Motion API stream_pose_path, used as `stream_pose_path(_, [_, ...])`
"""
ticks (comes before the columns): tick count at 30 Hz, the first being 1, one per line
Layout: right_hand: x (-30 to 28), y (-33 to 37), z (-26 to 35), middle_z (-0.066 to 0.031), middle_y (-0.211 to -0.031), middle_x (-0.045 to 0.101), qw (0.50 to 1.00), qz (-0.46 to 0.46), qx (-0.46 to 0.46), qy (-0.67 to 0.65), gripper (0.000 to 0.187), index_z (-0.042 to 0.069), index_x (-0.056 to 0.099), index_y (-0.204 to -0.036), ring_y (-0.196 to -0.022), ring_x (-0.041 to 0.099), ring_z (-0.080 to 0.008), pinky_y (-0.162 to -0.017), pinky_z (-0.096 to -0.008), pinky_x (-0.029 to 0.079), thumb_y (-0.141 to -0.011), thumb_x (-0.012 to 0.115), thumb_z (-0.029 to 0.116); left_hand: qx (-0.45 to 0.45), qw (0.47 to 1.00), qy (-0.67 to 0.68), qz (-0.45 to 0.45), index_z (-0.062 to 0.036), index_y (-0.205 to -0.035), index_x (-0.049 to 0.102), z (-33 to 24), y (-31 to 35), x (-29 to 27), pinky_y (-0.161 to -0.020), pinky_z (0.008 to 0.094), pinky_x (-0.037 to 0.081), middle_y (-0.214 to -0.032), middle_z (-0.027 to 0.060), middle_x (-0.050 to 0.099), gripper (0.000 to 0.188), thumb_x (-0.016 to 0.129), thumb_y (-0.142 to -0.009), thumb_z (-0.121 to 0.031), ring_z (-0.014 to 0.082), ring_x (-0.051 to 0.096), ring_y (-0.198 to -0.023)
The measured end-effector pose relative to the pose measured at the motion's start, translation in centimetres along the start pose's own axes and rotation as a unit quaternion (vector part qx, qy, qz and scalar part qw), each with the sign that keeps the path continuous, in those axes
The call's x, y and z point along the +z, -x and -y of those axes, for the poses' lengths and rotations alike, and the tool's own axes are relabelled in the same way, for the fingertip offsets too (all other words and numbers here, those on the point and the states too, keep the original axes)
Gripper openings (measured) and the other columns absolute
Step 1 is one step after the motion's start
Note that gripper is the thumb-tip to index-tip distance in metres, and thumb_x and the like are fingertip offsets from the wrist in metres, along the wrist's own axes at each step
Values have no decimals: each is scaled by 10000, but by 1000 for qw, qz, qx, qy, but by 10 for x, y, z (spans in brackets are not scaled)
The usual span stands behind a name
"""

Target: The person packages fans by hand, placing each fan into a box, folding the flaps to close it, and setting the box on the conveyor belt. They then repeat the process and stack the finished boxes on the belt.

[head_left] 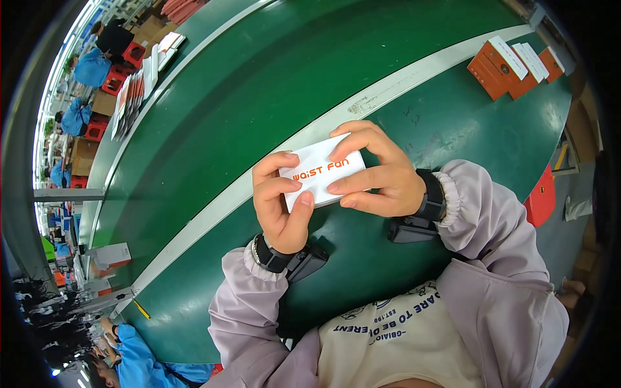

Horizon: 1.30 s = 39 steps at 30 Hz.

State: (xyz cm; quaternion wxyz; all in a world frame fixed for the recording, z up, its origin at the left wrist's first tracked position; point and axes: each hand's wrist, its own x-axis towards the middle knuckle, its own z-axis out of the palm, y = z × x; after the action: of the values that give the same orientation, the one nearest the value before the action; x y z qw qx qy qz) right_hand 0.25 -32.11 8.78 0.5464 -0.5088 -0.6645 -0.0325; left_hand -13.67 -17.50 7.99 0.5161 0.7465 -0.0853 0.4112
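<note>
Both my hands grip a small white box (315, 157) with orange lettering on its upper face, held above the green table. My left hand (279, 200) has its fingers bent over the box's left end, the thumb pressing near the lower edge. From the right, my right hand (381, 173) wraps the other end, with fingers lying across the top face and edge. Each wrist wears a black strap with a dark device, and the device at the left wrist (306, 262) hangs close over the table. The underside of the box is hidden.
A pale metal rail (388, 81) separates my table (427, 123) from a green belt (284, 77). Orange-and-white boxes (498, 68) stand at the far right. Stacked flat cartons (129, 103) lie beyond the belt. A yellow pen-like object (141, 309) and a co-worker in blue (145, 359) are at lower left.
</note>
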Motion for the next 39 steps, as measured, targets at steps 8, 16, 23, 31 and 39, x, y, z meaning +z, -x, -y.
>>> stream_pose_path(8, [7, -1, 1, -113, -1098, 541, 1000, 7, -8, -9, 260, 98, 624, -880, -1057, 495, -401, -876, -478, 419, -672, 780, 104, -14, 998, 40, -51, -60, -1048, 465, 7, 0, 9, -944, 423, 373, -1225, 177, 432, 196, 505, -859, -27, 267, 448, -1112])
stream_pose_path(16, [-71, 9, -38, -122, -1132, 568, 958, -105, 56, 261, 271, 65, 585, -949, -1066, 540, -304, -919, -417, 417, -717, 723, 40, -310, 943, 99, -76, -34, -1096, 509, 30, -4, -8, -899, 310, 408, -1133, 89, 533, 184, 520, -922, -96, 162, 506, -1037])
stream_pose_path(23, [-167, 55, -51, -106, -1143, 596, 809, -210, 105, 539, 163, 45, 605, -954, -1118, 525, -243, -932, -331, 406, -809, 675, 71, -325, 944, 60, -7, -24, -1033, 549, 28, -1, -7, -861, 266, 424, -1005, 44, 592, 136, 551, -913, -87, 125, 539, -934])
stream_pose_path(31, [-138, 42, -36, -98, -1102, 610, 840, -251, 82, 473, 128, 34, 602, -948, -1061, 541, -207, -915, -306, 407, -827, 639, 58, -295, 954, 29, 35, -27, -1001, 569, 29, 1, -12, -838, 275, 439, -1006, 49, 591, 114, 568, -894, -66, 141, 549, -928])
stream_pose_path(39, [-72, 51, -37, -102, -1081, 576, 937, 96, 295, 161, 160, 24, 593, -970, -1048, 531, -239, -923, -323, 393, -811, 607, 17, 188, 938, -254, 143, -102, -845, 638, -65, -47, -68, -796, 406, 460, -936, 60, 608, 175, 674, -682, -51, 242, 578, -886])
